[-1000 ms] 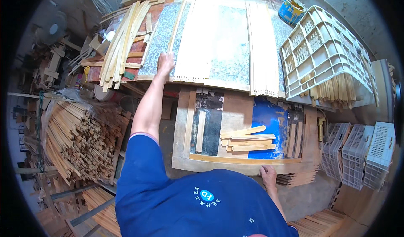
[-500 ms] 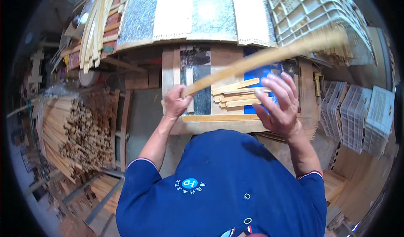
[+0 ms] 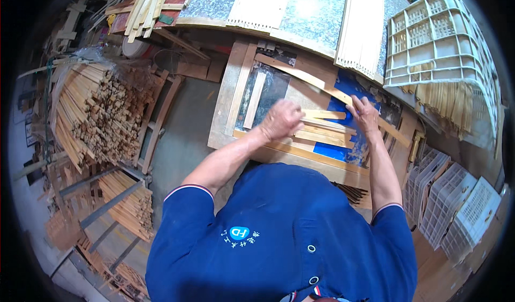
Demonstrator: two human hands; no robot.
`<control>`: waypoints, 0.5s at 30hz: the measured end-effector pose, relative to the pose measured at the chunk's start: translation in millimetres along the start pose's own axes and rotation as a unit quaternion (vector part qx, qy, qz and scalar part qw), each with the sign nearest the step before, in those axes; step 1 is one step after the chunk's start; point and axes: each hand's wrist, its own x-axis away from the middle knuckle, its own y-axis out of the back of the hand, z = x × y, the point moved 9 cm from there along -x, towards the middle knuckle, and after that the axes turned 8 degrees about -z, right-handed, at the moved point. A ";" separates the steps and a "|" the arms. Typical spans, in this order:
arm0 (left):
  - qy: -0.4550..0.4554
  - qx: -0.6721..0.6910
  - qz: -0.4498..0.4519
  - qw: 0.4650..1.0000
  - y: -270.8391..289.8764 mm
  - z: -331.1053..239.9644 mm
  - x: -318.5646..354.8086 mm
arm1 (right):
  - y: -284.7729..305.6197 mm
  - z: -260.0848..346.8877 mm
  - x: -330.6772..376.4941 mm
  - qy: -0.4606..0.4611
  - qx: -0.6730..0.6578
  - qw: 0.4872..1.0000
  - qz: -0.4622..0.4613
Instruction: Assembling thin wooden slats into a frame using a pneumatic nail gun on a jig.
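Slat (image 3: 332,90) lowered flat, both hands (image 3: 280,118) on it

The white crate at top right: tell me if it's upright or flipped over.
Flipped over. The white crate shows its latticed base facing up, and it rests on a bundle of pale wooden strips that stick out beneath its lower edge.
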 end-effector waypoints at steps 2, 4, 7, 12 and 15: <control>0.021 0.039 0.053 0.998 -33.2 -20.0 16.4 | -16.3 -18.3 -16.2 0.013 -0.010 0.999 -0.039; 0.051 0.062 0.059 0.995 -55.1 -35.8 32.5 | -33.5 -29.6 -28.2 0.009 0.016 0.999 -0.037; 0.060 0.049 0.054 0.996 -71.8 -53.9 42.4 | -56.4 -50.0 -33.7 0.014 0.045 0.998 -0.036; 0.086 -0.031 0.030 0.995 -81.5 -56.9 44.1 | -54.6 -43.6 -38.4 -0.004 -0.049 0.996 -0.073; 0.083 -0.061 0.025 0.994 -89.1 -57.3 41.3 | -38.0 3.0 -42.1 0.100 -0.121 0.987 -0.046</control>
